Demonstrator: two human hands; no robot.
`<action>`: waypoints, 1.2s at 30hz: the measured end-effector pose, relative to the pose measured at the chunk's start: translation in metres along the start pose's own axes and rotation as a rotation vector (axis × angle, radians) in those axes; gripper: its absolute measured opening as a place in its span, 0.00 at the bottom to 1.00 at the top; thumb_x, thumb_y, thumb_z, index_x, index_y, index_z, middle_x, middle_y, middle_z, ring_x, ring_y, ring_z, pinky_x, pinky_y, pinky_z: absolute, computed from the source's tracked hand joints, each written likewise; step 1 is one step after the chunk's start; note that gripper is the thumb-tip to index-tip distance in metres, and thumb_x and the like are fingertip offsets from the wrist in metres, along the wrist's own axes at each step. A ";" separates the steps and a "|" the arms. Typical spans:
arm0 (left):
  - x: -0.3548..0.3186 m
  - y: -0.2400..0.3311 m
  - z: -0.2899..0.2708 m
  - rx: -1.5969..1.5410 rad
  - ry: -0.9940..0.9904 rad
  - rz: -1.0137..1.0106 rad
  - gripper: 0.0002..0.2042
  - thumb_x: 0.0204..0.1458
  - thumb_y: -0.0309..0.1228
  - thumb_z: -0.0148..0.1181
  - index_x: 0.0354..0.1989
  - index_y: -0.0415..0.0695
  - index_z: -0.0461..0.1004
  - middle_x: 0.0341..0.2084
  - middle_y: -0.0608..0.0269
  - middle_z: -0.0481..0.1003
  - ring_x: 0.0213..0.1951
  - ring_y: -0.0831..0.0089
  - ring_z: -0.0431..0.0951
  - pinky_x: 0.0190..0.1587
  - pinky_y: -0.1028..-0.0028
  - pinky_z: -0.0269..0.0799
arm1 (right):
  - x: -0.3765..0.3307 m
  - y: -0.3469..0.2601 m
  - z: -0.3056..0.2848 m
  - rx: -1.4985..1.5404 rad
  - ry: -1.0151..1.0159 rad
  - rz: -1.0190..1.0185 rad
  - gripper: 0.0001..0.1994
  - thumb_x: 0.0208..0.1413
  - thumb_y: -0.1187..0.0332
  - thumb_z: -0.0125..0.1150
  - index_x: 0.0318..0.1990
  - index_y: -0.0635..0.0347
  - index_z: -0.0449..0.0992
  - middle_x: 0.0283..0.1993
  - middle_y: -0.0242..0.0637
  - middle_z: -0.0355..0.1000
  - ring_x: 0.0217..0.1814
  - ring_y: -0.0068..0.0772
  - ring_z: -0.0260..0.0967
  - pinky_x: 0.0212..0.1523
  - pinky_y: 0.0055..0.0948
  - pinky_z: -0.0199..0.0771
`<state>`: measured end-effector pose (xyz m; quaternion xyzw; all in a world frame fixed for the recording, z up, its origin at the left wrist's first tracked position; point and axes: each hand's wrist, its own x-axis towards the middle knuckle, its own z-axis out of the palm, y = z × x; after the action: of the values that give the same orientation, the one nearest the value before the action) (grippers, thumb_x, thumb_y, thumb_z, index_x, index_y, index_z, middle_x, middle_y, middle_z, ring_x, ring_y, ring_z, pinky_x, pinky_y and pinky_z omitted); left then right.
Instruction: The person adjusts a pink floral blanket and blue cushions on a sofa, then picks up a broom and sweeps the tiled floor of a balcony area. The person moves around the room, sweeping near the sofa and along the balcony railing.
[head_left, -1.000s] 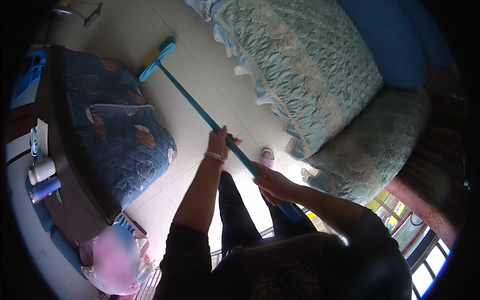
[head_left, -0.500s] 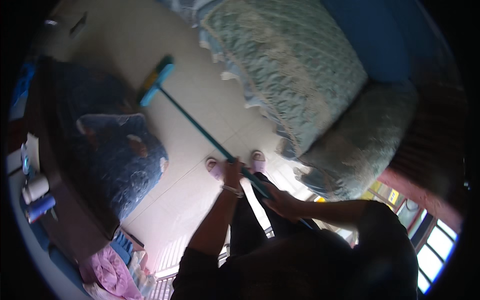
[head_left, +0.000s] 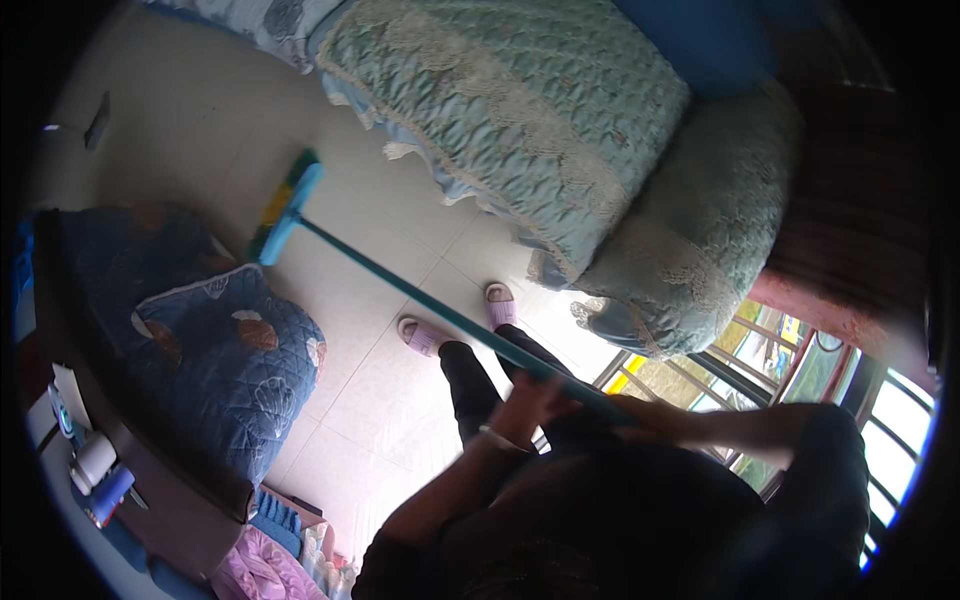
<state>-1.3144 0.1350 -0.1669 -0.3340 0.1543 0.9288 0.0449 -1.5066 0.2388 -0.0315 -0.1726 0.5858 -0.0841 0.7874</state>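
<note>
On the pale tiled floor (head_left: 200,130), the teal broom (head_left: 285,210) is lying up and to the left of both grips (its long handle slanting down-right); the left hand (head_left: 530,395) is clasping it nearer the head, the right hand (head_left: 635,412) closing around its upper end.

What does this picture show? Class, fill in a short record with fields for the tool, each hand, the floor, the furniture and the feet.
Tool: teal broom, long handle, its head down on the floor
Left hand: closed round the handle, bracelet at the wrist
Right hand: closed on the handle, higher up towards the body
Floor: pale tiles
Furniture: bed with green quilted cover to the right; blue patterned quilt to the left
Feet: pink slippers, standing on the tiles between the two
</note>
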 end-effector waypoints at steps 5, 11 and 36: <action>0.020 -0.001 0.058 -0.107 -0.086 -0.464 0.13 0.58 0.41 0.47 0.42 0.43 0.65 0.36 0.58 0.72 0.40 0.67 0.75 0.43 0.64 0.74 | -0.061 0.033 0.008 0.031 0.095 0.407 0.28 0.60 0.55 0.42 0.66 0.48 0.46 0.58 0.47 0.60 0.60 0.38 0.57 0.61 0.37 0.53; 0.086 0.067 -0.059 -0.219 0.378 0.127 0.17 0.56 0.46 0.48 0.40 0.44 0.61 0.28 0.56 0.71 0.33 0.54 0.78 0.35 0.52 0.75 | 0.107 -0.031 -0.018 -0.254 0.280 -0.243 0.27 0.59 0.69 0.44 0.66 0.47 0.48 0.22 0.34 0.65 0.19 0.23 0.64 0.22 0.24 0.68; 0.019 0.229 -0.207 0.046 0.883 0.518 0.14 0.58 0.41 0.47 0.44 0.44 0.64 0.30 0.60 0.73 0.29 0.73 0.74 0.28 0.73 0.75 | 0.294 -0.239 0.042 -0.114 0.242 -0.442 0.21 0.61 0.62 0.42 0.62 0.44 0.55 0.18 0.31 0.63 0.12 0.19 0.59 0.13 0.22 0.63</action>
<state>-1.2459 -0.1482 -0.2709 -0.6443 0.2566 0.6762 -0.2488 -1.3618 -0.0737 -0.1952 -0.3293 0.6278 -0.2408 0.6629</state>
